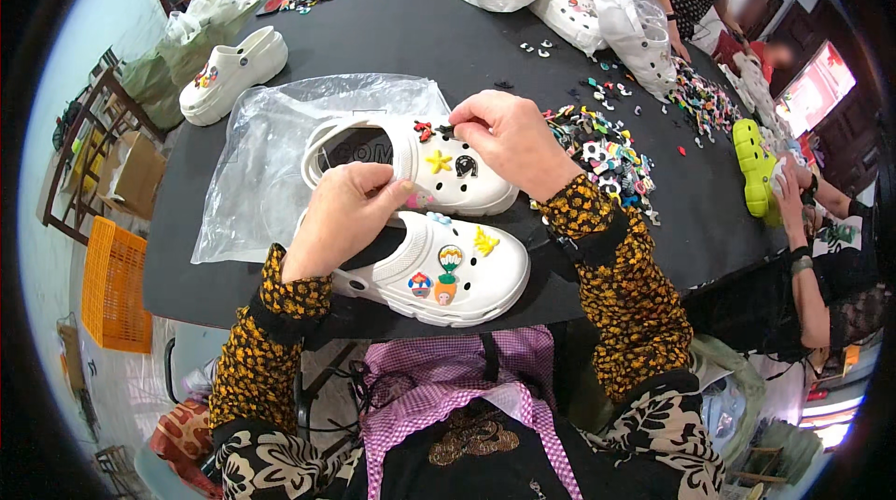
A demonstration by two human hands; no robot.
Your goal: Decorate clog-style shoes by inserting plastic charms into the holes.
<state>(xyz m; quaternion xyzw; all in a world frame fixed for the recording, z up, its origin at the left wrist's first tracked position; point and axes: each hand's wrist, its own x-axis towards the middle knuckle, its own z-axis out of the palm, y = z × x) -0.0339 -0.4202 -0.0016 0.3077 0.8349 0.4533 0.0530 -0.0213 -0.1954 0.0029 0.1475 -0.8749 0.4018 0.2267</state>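
Two white clogs lie side by side on the black table, toes to the right. My left hand (343, 215) is closed on the near rim of the far clog (484, 192), beside its opening. Over that clog's upper, my right hand (513, 141) pinches at a small dark shoe charm (446, 131), partly hidden by the fingertips. Next to it sit a red-and-black charm (425, 131), a yellow starfish charm (438, 161) and a black-and-white charm (466, 167). The near clog (504, 285) carries a balloon charm (450, 258), a carrot charm (445, 290) and a yellow charm (485, 241).
A clear plastic bag (257, 192) lies under the clogs' left side. Loose charms (611, 159) are heaped to the right. Another white clog (233, 76) stands far left; bagged clogs (644, 38) lie at the back. At right, a co-worker's hand (791, 197) touches a green clog (754, 169).
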